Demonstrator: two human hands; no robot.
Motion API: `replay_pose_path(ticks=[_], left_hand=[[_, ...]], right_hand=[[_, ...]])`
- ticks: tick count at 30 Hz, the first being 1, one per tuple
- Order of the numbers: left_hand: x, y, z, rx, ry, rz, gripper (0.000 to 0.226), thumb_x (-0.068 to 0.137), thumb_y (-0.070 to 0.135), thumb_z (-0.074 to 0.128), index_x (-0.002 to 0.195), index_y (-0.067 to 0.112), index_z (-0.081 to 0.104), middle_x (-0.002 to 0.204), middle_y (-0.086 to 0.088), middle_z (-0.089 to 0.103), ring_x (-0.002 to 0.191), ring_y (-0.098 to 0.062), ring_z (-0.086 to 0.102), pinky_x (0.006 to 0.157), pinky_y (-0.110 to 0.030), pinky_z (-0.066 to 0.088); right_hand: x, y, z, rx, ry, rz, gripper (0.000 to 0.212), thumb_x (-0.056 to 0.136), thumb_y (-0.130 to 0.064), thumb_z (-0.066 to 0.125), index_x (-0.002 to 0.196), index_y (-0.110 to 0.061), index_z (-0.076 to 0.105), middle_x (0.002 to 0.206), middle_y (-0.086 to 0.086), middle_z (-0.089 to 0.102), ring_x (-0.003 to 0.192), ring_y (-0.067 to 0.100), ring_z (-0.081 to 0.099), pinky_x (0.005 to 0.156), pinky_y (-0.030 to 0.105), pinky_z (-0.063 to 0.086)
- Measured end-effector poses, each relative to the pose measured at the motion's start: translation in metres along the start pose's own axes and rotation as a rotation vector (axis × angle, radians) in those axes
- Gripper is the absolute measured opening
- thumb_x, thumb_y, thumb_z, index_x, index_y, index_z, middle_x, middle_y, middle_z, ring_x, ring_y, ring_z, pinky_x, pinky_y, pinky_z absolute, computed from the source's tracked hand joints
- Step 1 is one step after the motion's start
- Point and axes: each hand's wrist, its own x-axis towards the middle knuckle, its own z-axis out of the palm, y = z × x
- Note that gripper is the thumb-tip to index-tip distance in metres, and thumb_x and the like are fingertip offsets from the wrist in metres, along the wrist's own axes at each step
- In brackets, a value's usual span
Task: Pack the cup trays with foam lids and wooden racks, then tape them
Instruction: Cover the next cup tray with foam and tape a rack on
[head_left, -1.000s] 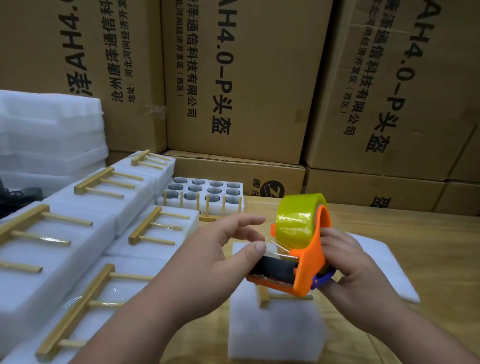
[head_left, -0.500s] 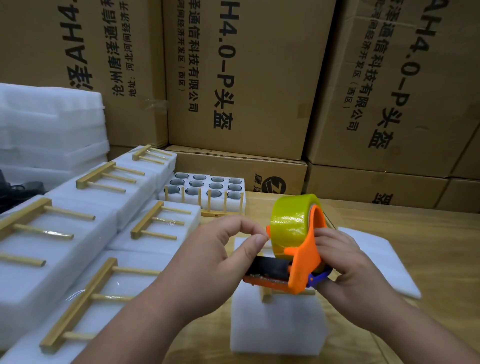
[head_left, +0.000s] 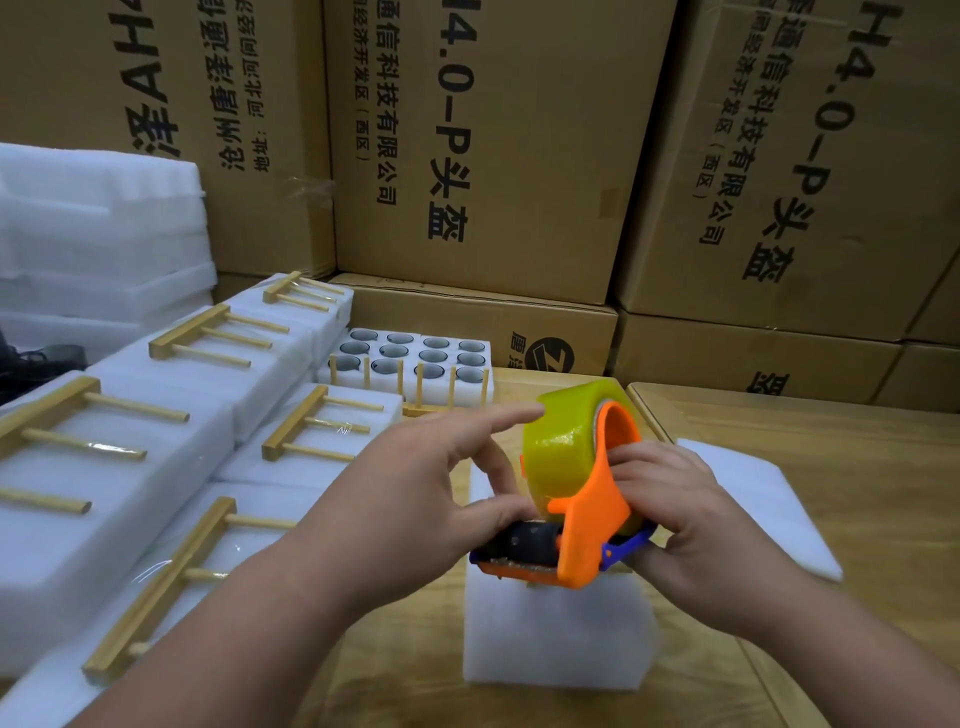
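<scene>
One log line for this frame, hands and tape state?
right hand: grips tape dispenser | left hand: fingers at tape roll | foam package: below, untaped

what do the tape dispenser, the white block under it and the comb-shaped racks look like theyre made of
Tape dispenser: looks like moulded plastic, smooth, matte orange.
White block: apparently soft foam, with a matte, faintly fibrous surface.
Racks: look like pale unpainted wood or bamboo, a square bar with round dowels.

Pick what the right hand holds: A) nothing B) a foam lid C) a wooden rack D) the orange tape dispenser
D: the right hand has its fingers curled round the orange tape dispenser, above a foam block.
</scene>
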Motion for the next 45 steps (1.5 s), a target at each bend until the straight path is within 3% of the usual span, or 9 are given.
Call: replay_pose_path(ticks=[6,12,20,27,32,34,36,41,45], left_hand=[[0.008,0.0,0.0,0.103,0.099,0.168,0.007,0.086,0.038,0.075,0.088,0.033,0.079,0.087,0.02,0.071,0.09,-0.001,0.063,0.08,-0.028,0.052],[0.006,0.003,0.008,0.226,0.273,0.279,0.018,0.092,0.036,0.064,0.088,0.025,0.078,0.085,0.015,0.071,0.088,-0.011,0.065,0.079,-0.04,0.049],[0.004,0.005,0.006,0.285,0.412,0.382,0.008,0.093,0.023,0.074,0.091,0.019,0.08,0.081,0.005,0.069,0.079,-0.023,0.065,0.072,-0.045,0.046],[0.0,0.01,-0.016,0.297,0.532,0.368,0.009,0.091,0.024,0.076,0.086,0.017,0.08,0.079,0.005,0.071,0.078,-0.021,0.066,0.075,-0.046,0.048],[-0.003,0.011,-0.022,0.211,0.495,0.224,0.004,0.088,0.029,0.075,0.086,0.027,0.077,0.081,0.016,0.071,0.082,-0.005,0.064,0.08,-0.03,0.049],[-0.003,0.008,-0.019,0.095,0.502,0.067,0.007,0.087,0.032,0.075,0.081,0.035,0.074,0.078,0.023,0.07,0.085,0.004,0.064,0.078,-0.008,0.043],[-0.002,0.0,-0.014,-0.078,0.508,-0.145,0.016,0.086,0.032,0.081,0.073,0.039,0.073,0.073,0.025,0.071,0.08,0.011,0.064,0.072,-0.001,0.042],[-0.005,-0.022,0.012,-0.405,0.4,-0.471,0.007,0.084,0.042,0.081,0.077,0.041,0.077,0.073,0.012,0.074,0.067,0.0,0.065,0.064,-0.018,0.05],[-0.013,-0.025,0.032,-0.54,0.365,-0.547,0.017,0.076,0.059,0.077,0.081,0.044,0.076,0.077,0.009,0.075,0.068,-0.003,0.068,0.066,-0.025,0.053]], right_hand=[[0.008,0.004,-0.001,-0.005,-0.015,0.011,0.027,0.08,-0.032,0.077,0.106,-0.032,0.074,0.118,-0.028,0.064,0.127,-0.005,0.048,0.105,0.036,0.038],[0.012,0.01,-0.003,-0.013,-0.015,0.027,0.026,0.086,-0.044,0.075,0.108,-0.031,0.073,0.118,-0.021,0.067,0.126,0.004,0.053,0.106,0.037,0.039],[0.018,0.012,-0.009,0.116,0.016,0.028,0.046,0.09,-0.067,0.056,0.111,-0.029,0.073,0.119,-0.023,0.066,0.124,0.001,0.054,0.104,0.009,0.037],[0.012,0.033,-0.026,0.108,-0.033,0.087,0.016,0.09,-0.05,0.066,0.107,-0.051,0.065,0.125,-0.029,0.061,0.126,0.001,0.053,0.104,0.018,0.04],[0.002,0.05,-0.049,-0.027,-0.102,0.13,0.016,0.085,-0.043,0.072,0.101,-0.044,0.067,0.119,-0.029,0.063,0.121,0.0,0.054,0.103,0.043,0.043],[0.004,0.05,-0.058,-0.106,-0.134,0.104,0.019,0.087,-0.053,0.071,0.101,-0.04,0.068,0.113,-0.027,0.065,0.118,0.0,0.055,0.104,0.046,0.041],[0.01,0.047,-0.072,-0.126,-0.169,0.114,0.03,0.084,-0.065,0.068,0.099,-0.039,0.069,0.101,-0.024,0.068,0.107,0.003,0.058,0.1,0.043,0.043],[0.023,0.043,-0.118,-0.139,-0.415,0.232,0.047,0.066,-0.081,0.066,0.106,-0.056,0.063,0.103,-0.03,0.068,0.11,-0.012,0.056,0.095,0.021,0.042],[0.028,0.038,-0.134,-0.043,-0.445,0.251,0.035,0.071,-0.061,0.07,0.098,-0.04,0.067,0.083,-0.009,0.073,0.072,0.012,0.069,0.064,0.034,0.057]])
